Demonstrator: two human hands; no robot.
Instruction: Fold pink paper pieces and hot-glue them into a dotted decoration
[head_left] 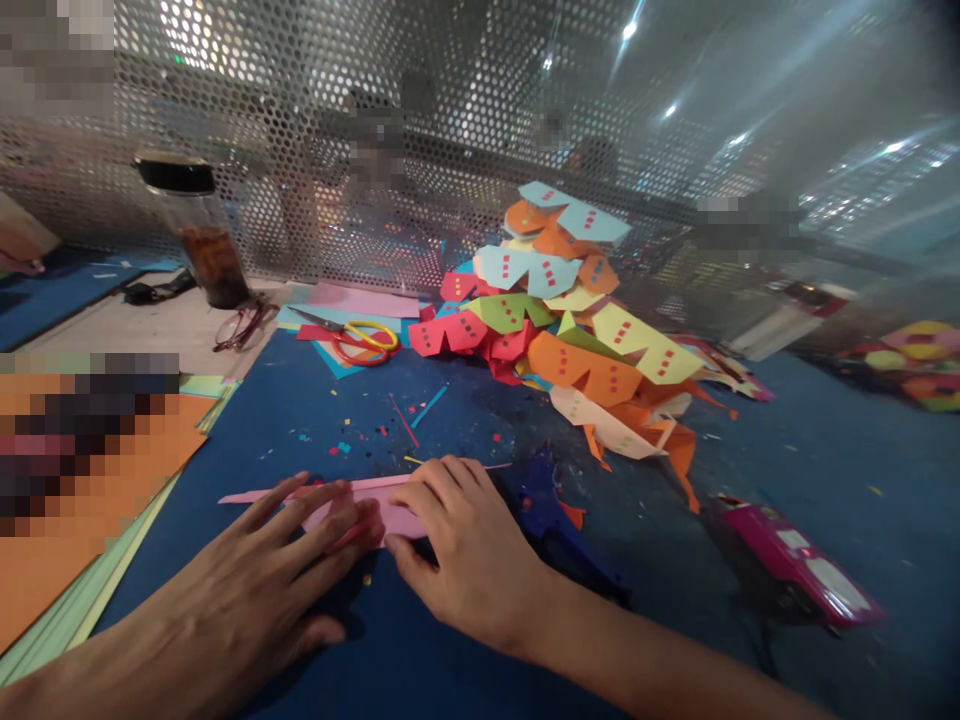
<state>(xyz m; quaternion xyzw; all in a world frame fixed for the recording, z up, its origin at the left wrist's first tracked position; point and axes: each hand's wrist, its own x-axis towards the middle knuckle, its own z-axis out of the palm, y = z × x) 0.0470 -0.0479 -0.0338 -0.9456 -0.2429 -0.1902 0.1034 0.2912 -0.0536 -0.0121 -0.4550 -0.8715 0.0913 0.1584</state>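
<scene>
A folded sheet of pink paper lies on the blue table top, its thin pointed end sticking out to the left. My left hand rests over its left part with fingers stretched out and spread. Bent fingers of my right hand press close together on the right part, the thumb at the near edge. Both hands partly cover the paper and its folds. Just right of my right hand is a blue glue gun, with a bit of orange paper beside it.
Cut, folded coloured paper shapes form a heap behind. Scissors lie on paper sheets, near glasses and a dark-lidded jar. A paper stack is at left, a magenta device at right. Perforated metal stands behind.
</scene>
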